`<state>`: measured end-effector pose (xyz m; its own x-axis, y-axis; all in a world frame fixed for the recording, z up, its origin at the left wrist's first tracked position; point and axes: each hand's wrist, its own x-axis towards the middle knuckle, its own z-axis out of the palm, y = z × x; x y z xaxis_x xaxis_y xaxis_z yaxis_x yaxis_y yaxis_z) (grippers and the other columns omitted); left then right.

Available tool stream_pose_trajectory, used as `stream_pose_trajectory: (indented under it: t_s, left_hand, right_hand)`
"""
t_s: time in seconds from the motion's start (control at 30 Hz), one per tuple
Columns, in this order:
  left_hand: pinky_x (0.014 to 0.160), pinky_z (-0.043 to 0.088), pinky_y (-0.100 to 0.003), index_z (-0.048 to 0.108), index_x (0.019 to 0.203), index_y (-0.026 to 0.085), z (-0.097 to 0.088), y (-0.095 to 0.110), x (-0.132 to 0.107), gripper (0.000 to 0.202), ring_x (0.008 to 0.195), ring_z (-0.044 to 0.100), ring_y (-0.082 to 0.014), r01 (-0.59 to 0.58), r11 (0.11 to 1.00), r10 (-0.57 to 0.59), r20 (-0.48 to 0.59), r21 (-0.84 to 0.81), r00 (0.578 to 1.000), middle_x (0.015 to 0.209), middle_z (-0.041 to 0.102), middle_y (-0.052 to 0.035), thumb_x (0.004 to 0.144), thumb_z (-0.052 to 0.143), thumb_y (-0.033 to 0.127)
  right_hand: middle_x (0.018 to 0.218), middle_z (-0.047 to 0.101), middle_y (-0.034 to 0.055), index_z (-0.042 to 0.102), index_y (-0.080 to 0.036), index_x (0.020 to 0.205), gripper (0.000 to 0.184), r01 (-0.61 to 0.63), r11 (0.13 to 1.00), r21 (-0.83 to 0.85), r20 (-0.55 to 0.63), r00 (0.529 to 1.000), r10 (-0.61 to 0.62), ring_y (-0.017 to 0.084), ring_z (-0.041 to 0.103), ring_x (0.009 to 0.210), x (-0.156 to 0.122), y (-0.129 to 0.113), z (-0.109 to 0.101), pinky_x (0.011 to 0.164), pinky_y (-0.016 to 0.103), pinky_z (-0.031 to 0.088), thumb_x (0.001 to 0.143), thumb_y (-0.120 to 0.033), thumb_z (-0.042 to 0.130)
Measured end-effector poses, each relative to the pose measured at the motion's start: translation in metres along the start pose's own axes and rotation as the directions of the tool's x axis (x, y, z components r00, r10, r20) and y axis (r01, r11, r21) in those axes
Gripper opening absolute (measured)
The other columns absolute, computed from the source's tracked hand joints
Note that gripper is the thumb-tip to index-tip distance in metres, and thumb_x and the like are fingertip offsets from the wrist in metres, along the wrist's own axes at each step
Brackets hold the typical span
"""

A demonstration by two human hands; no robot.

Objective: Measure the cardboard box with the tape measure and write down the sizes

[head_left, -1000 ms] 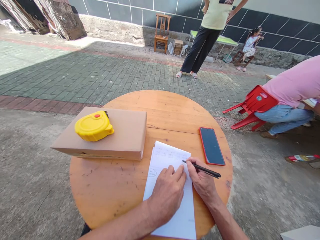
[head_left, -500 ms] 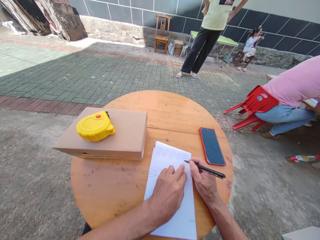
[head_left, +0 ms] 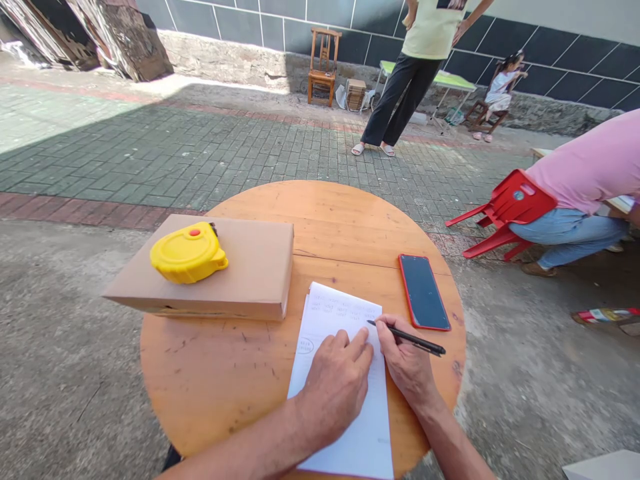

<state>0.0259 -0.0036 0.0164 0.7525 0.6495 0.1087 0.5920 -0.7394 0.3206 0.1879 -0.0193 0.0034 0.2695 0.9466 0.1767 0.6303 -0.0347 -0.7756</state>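
Note:
A black pen is pinched in my right hand, its tip over the upper right part of a white sheet of paper. Small handwriting and a circled note show on the sheet. My left hand rests on the middle of the paper, holding nothing, index finger stretched toward the pen tip and the other fingers loosely bent. Right of the paper lies a phone with a red edge. To the left, a yellow tape measure sits on a flat brown cardboard box.
Everything stands on a round wooden table. At right, a person in pink sits on a red plastic chair. Farther back stand another person in black trousers, a wooden chair and a green folding table; a small person sits nearby.
The pen's rear end has shifted slightly left and down with a small movement of my right hand. My left hand and the paper look unmoved.

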Motion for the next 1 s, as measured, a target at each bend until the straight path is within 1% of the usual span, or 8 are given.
stream_pose_trajectory:
  t_s: [0.1,0.27,0.4,0.57,0.7,0.77,0.93,1.0]
  left_hand:
    - [0.069,0.049,-0.041,0.056,0.101,0.019,-0.0001,-0.0001,0.0003,0.021,0.085,0.050,-0.0234,-0.003,1.000,0.003,-0.002,-0.001,1.000,0.128,0.058,-0.0034,0.086,0.044,0.010]
    - [0.070,0.049,-0.041,0.056,0.100,0.019,-0.0002,-0.0004,0.0013,0.020,0.085,0.050,-0.0233,0.001,1.000,-0.001,-0.001,0.000,1.000,0.128,0.058,-0.0034,0.087,0.043,0.011]
    - [0.071,0.049,-0.041,0.056,0.100,0.019,-0.0004,0.0002,0.0006,0.019,0.086,0.050,-0.0234,-0.002,1.000,0.002,0.001,0.000,1.000,0.128,0.058,-0.0035,0.087,0.044,0.011]
    - [0.071,0.049,-0.041,0.056,0.100,0.019,-0.0012,0.0008,0.0003,0.021,0.086,0.050,-0.0235,0.003,1.000,-0.003,0.004,-0.003,1.000,0.128,0.058,-0.0036,0.086,0.044,0.010]
    - [0.070,0.049,-0.041,0.056,0.101,0.019,-0.0017,0.0007,0.0009,0.021,0.085,0.050,-0.0233,0.001,1.000,-0.001,-0.001,-0.006,1.000,0.127,0.058,-0.0041,0.086,0.045,0.011]
    - [0.071,0.049,-0.041,0.057,0.101,0.019,-0.0016,0.0002,0.0009,0.020,0.085,0.050,-0.0232,0.001,1.000,-0.001,-0.005,-0.010,1.000,0.127,0.058,-0.0039,0.086,0.045,0.010]
    - [0.071,0.049,-0.042,0.057,0.102,0.020,-0.0012,-0.0017,0.0001,0.020,0.085,0.049,-0.0229,-0.001,1.000,0.001,-0.011,-0.019,1.000,0.132,0.056,-0.0024,0.087,0.046,0.013]
    - [0.072,0.049,-0.042,0.057,0.102,0.020,-0.0014,-0.0020,0.0002,0.019,0.084,0.048,-0.0229,-0.007,1.000,0.007,-0.007,-0.018,1.000,0.133,0.056,-0.0019,0.088,0.045,0.013]
  right_hand:
    - [0.071,0.060,-0.0001,0.058,-0.021,0.081,0.022,0.018,1.000,0.000,-0.004,1.000,-0.018,0.015,0.056,0.063,0.0011,-0.0001,0.0003,0.064,0.028,0.046,0.095,-0.033,0.047]
    - [0.062,0.054,-0.0026,0.059,-0.021,0.081,0.022,-0.026,0.999,0.030,0.027,0.999,0.026,0.014,0.049,0.052,0.0009,0.0023,0.0008,0.055,0.026,0.044,0.095,-0.034,0.047]
    - [0.058,0.050,-0.0042,0.059,-0.021,0.082,0.022,-0.048,0.998,0.050,0.011,0.999,0.047,0.013,0.047,0.049,-0.0003,0.0036,0.0007,0.052,0.026,0.043,0.094,-0.036,0.047]
    - [0.057,0.050,-0.0043,0.060,-0.022,0.082,0.023,-0.063,0.997,0.036,0.023,0.998,0.062,0.014,0.048,0.049,0.0011,0.0015,0.0010,0.051,0.026,0.043,0.094,-0.037,0.048]
    - [0.058,0.052,-0.0037,0.059,-0.022,0.081,0.022,-0.053,0.998,0.027,0.038,0.998,0.052,0.013,0.047,0.049,0.0012,0.0010,0.0010,0.050,0.026,0.042,0.094,-0.036,0.048]
    - [0.059,0.053,-0.0034,0.059,-0.022,0.080,0.022,-0.048,0.998,0.033,0.026,0.999,0.047,0.013,0.047,0.050,0.0001,0.0018,0.0006,0.051,0.026,0.042,0.094,-0.035,0.048]
    - [0.061,0.053,-0.0037,0.059,-0.022,0.081,0.020,-0.049,0.996,0.080,-0.073,0.996,0.055,0.014,0.050,0.054,-0.0022,0.0034,-0.0007,0.057,0.027,0.044,0.093,-0.035,0.049]
    - [0.061,0.053,-0.0037,0.059,-0.022,0.081,0.021,-0.062,0.994,0.093,-0.078,0.995,0.069,0.014,0.050,0.055,-0.0019,0.0031,-0.0006,0.057,0.027,0.044,0.093,-0.036,0.049]
